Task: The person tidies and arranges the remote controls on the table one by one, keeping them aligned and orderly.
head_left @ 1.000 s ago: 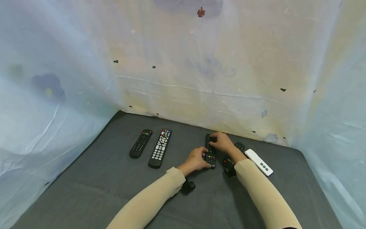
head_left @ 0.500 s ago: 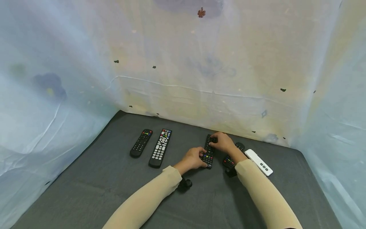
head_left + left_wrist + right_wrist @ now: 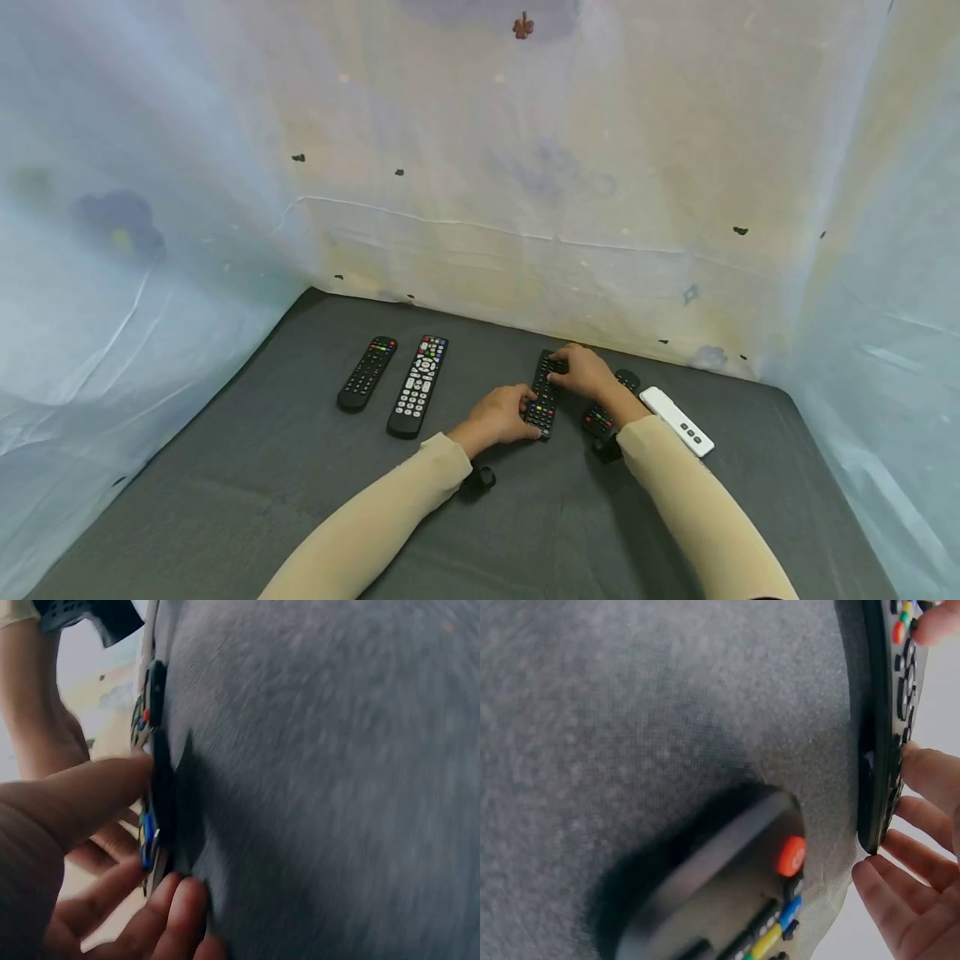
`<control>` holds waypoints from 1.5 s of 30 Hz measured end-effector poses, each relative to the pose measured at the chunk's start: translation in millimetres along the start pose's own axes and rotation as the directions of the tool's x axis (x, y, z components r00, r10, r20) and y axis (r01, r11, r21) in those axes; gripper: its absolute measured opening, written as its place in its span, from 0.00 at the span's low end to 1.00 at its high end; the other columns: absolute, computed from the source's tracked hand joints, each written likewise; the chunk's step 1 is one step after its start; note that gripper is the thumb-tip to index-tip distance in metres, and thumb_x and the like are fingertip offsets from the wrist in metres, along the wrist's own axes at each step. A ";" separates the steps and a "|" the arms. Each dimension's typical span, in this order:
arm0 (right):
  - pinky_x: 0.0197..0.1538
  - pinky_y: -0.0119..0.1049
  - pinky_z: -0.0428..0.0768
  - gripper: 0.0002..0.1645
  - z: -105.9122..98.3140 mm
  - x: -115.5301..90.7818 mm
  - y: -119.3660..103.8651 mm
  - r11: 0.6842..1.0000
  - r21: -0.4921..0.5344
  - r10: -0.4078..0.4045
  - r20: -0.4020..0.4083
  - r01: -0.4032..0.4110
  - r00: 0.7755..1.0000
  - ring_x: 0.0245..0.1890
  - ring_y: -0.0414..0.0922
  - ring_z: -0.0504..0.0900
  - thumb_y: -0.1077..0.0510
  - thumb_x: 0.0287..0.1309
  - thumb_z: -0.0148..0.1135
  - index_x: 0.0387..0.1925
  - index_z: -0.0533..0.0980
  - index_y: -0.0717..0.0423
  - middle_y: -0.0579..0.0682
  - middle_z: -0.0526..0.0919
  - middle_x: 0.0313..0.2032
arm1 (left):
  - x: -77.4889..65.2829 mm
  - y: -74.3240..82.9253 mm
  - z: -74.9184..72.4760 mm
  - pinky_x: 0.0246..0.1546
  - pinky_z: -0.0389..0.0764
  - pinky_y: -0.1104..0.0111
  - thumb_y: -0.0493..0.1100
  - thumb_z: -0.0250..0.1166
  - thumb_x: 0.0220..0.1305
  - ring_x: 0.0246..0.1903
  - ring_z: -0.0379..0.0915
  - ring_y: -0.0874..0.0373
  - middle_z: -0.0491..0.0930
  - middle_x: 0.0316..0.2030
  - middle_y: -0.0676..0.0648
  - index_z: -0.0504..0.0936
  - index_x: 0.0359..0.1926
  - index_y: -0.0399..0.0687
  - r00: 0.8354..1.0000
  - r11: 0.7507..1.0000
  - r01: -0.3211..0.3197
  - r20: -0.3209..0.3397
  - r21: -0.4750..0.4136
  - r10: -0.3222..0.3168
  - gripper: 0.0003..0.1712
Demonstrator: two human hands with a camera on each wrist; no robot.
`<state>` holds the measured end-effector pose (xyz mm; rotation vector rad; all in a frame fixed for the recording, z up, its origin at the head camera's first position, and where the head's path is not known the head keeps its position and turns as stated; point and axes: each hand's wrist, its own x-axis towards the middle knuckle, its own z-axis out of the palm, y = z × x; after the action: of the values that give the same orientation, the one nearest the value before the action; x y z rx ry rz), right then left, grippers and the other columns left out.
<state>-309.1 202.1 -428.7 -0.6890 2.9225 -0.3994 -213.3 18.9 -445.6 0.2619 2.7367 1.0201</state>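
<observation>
In the head view a slim black remote control (image 3: pixel 543 396) lies at an angle on the grey cloth between both hands. The left hand (image 3: pixel 498 416) grips its near end, thumb and fingers spread along the edges. At the far end, the right hand (image 3: pixel 585 372) holds it with thumb and fingertips. From the left wrist the remote (image 3: pixel 161 791) shows edge-on, with the thumb against it and a shadow beside it. From the right wrist the fingers (image 3: pixel 926 776) curl about its end. Beneath the right forearm lies another black remote (image 3: pixel 599 420), partly covered.
Left of the hands lie a black remote with rounded ends (image 3: pixel 367 373) and a longer one with white buttons (image 3: pixel 418 387). A white remote (image 3: pixel 677 422) is on the right, close to the right sleeve. A patterned curtain (image 3: pixel 480 167) borders the dark cloth (image 3: pixel 225 500).
The near end of the held remote has swung left, tilting it from nearly straight. The left hand moved left with it, while the right hand stayed almost in place.
</observation>
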 end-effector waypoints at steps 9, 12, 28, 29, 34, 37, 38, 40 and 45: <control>0.56 0.56 0.74 0.26 3.6 1.2 -7.0 1.000 -0.013 0.009 0.004 -0.009 1.000 0.58 0.59 0.75 0.49 0.61 0.64 0.58 0.76 0.57 0.61 0.74 0.60 | -0.8 1.7 11.5 0.29 0.75 0.65 0.67 0.78 0.36 0.30 0.75 0.62 0.81 0.37 0.54 0.77 0.46 0.59 0.986 0.997 0.077 -0.147 0.006 -0.075 0.36; 0.56 0.56 0.75 0.26 3.5 0.9 -9.2 0.999 -0.029 0.014 0.008 -0.014 1.000 0.57 0.59 0.76 0.49 0.61 0.63 0.58 0.76 0.57 0.61 0.74 0.60 | 1.1 1.3 13.7 0.27 0.73 0.66 0.68 0.78 0.35 0.27 0.73 0.63 0.80 0.35 0.55 0.77 0.44 0.60 0.982 0.995 0.099 -0.164 0.014 -0.095 0.36; 0.55 0.58 0.74 0.29 9.1 -6.0 -5.2 0.998 -0.058 -0.031 -0.048 0.028 0.998 0.58 0.62 0.73 0.49 0.62 0.62 0.60 0.72 0.59 0.64 0.71 0.61 | 0.3 3.7 7.4 0.34 0.78 0.60 0.54 0.79 0.40 0.33 0.76 0.55 0.79 0.37 0.49 0.78 0.51 0.55 0.980 0.982 0.100 -0.188 0.160 -0.069 0.35; 0.55 0.58 0.74 0.29 9.6 -7.0 -4.4 0.999 -0.047 -0.030 -0.054 0.027 0.998 0.59 0.62 0.72 0.49 0.62 0.62 0.60 0.72 0.60 0.64 0.70 0.62 | 0.5 3.2 5.4 0.34 0.78 0.60 0.53 0.79 0.40 0.34 0.77 0.55 0.80 0.38 0.49 0.78 0.52 0.55 0.981 0.979 0.092 -0.184 0.184 -0.058 0.34; 0.55 0.58 0.74 0.27 9.3 -11.4 -2.9 0.999 -0.029 -0.041 -0.057 0.039 0.998 0.59 0.62 0.72 0.49 0.62 0.62 0.58 0.74 0.58 0.63 0.71 0.61 | 1.8 2.6 -4.2 0.39 0.80 0.57 0.50 0.79 0.43 0.40 0.79 0.51 0.81 0.43 0.47 0.80 0.54 0.56 0.988 0.963 0.081 -0.144 0.256 -0.045 0.34; 0.55 0.58 0.74 0.23 6.8 -12.7 -3.2 0.997 -0.027 -0.072 -0.036 0.071 0.997 0.56 0.61 0.74 0.50 0.62 0.62 0.55 0.76 0.57 0.62 0.74 0.58 | 3.5 2.4 -8.5 0.40 0.80 0.56 0.47 0.78 0.44 0.42 0.78 0.50 0.82 0.44 0.47 0.80 0.55 0.56 0.990 0.953 0.090 -0.127 0.288 -0.055 0.33; 0.55 0.57 0.74 0.22 5.7 -13.3 -3.1 0.996 -0.023 -0.082 -0.028 0.081 0.996 0.55 0.61 0.75 0.51 0.62 0.62 0.54 0.77 0.57 0.61 0.75 0.57 | 4.0 2.4 -9.6 0.39 0.80 0.56 0.46 0.78 0.45 0.42 0.78 0.49 0.82 0.44 0.47 0.80 0.55 0.56 0.990 0.950 0.094 -0.125 0.298 -0.059 0.32; 0.54 0.56 0.75 0.20 3.5 -14.0 -2.5 0.995 -0.013 -0.098 -0.011 0.098 0.995 0.53 0.60 0.77 0.51 0.62 0.62 0.53 0.78 0.56 0.60 0.77 0.55 | 5.3 2.4 -11.4 0.39 0.80 0.56 0.44 0.77 0.46 0.42 0.78 0.48 0.82 0.42 0.47 0.81 0.53 0.53 0.990 0.942 0.101 -0.122 0.321 -0.065 0.29; 0.53 0.55 0.76 0.19 -2.7 -17.4 0.1 0.994 0.024 -0.112 0.017 0.111 0.994 0.51 0.59 0.78 0.54 0.60 0.64 0.52 0.79 0.56 0.61 0.78 0.52 | 8.1 1.2 -14.1 0.35 0.81 0.56 0.42 0.74 0.48 0.41 0.78 0.47 0.80 0.39 0.44 0.84 0.44 0.44 0.988 0.934 0.125 -0.125 0.336 -0.087 0.19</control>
<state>-294.1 210.6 -425.3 -0.8505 2.8660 -0.4345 -224.5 13.0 -435.5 0.1108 2.9801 0.5384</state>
